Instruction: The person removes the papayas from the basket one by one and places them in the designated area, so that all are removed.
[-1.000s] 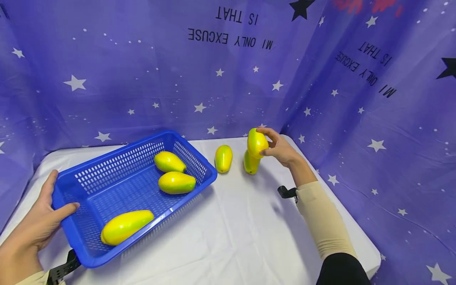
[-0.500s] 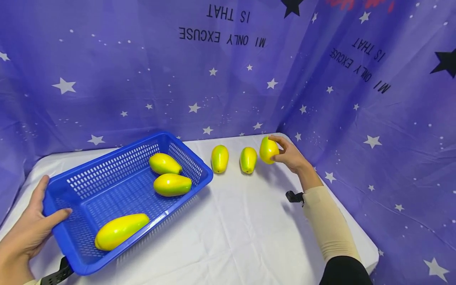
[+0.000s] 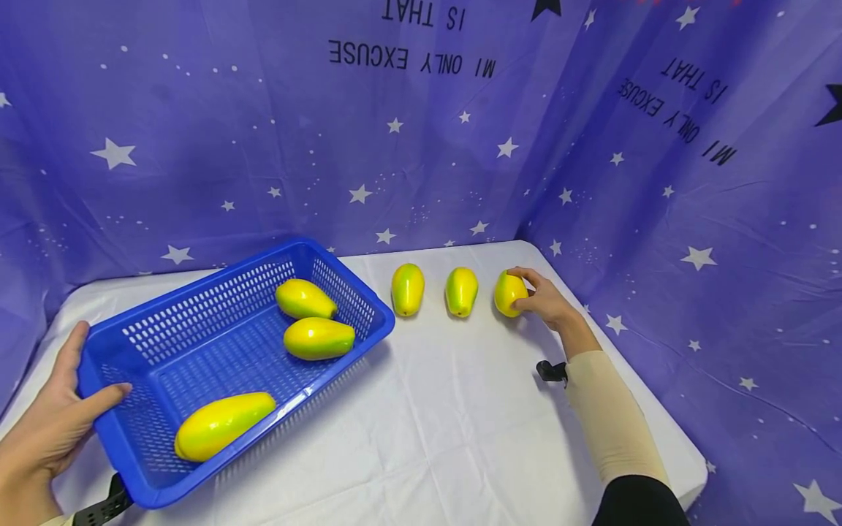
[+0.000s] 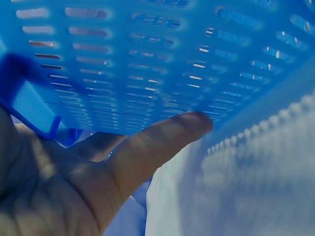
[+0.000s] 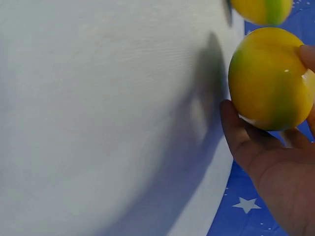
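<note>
My left hand grips the left end of a blue plastic basket, thumb over the rim; the left wrist view shows the thumb against the slotted wall. Three yellow-green papayas lie inside: one near the front, two at the right end. At the table's back right, my right hand holds another papaya between thumb and fingers. In the right wrist view this papaya shows end-on with fingers around it. Whether it bears fully on the table is hard to tell.
Two more papayas lie in a row between the basket and my right hand. A white cloth covers the table. Purple star-printed curtains hang behind and at the right, close to the table edges.
My right hand has carried its papaya rightward and down, from above the middle papaya to the right end of the row. My left hand keeps its hold on the basket.
</note>
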Demonstrator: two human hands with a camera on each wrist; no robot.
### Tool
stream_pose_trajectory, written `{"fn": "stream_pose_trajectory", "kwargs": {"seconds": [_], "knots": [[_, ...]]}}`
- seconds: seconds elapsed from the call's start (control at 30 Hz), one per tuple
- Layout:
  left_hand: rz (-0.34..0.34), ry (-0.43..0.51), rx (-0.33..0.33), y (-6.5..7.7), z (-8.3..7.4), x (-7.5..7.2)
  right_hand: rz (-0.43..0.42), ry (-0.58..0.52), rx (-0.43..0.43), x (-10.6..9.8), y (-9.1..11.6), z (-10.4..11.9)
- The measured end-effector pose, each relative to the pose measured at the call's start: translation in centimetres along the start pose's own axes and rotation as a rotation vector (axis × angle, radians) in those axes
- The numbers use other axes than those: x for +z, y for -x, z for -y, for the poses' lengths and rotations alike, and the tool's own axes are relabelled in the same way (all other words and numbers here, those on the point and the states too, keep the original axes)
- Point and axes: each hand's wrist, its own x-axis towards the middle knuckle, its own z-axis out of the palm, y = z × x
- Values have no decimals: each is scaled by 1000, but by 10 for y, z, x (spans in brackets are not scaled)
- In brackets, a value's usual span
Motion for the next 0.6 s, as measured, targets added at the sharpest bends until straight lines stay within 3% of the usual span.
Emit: {"fn": "stream_pose_trajectory", "kwargs": {"seconds": [0.3, 0.6], "knots": [[-20, -7, 17, -3, 3, 1, 22, 126, 21, 1, 3, 1], [-57, -43, 13, -2, 4, 3, 81, 97, 30, 7, -3, 2]]}}
